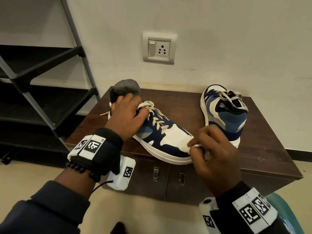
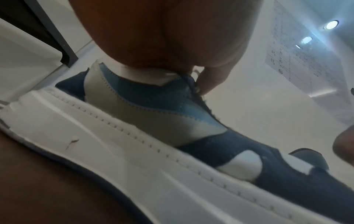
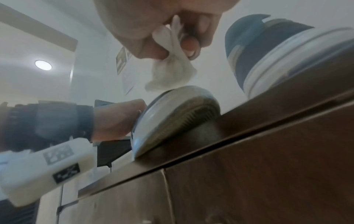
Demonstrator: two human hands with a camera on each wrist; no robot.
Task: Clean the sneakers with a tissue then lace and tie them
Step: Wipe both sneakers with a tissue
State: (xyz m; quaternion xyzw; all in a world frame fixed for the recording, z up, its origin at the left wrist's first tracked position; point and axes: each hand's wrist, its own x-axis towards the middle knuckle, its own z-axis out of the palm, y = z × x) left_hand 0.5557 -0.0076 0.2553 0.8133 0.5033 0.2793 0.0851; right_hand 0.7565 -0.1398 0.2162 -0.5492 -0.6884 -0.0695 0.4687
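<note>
A navy, blue and white sneaker (image 1: 168, 137) lies on the brown cabinet top (image 1: 263, 149), its toe poking over the front edge. My left hand (image 1: 125, 115) grips its collar, thumb by the cream laces (image 1: 152, 112). In the left wrist view the thumb (image 2: 210, 78) curls over the top of the sneaker (image 2: 172, 121). My right hand (image 1: 214, 149) pinches a crumpled white tissue (image 1: 196, 146) against the white toe. The right wrist view shows the tissue (image 3: 172, 72) hanging from the fingers onto the toe. The second sneaker (image 1: 224, 114) stands at the back right, heel towards me, laced.
A grey rounded object (image 1: 127, 87) sits behind my left hand by the wall. A black shoe rack (image 1: 42, 98) stands to the left. A wall socket (image 1: 158, 48) is above the cabinet. Two door handles (image 1: 156, 173) show below the top. A teal seat (image 1: 287, 208) is near right.
</note>
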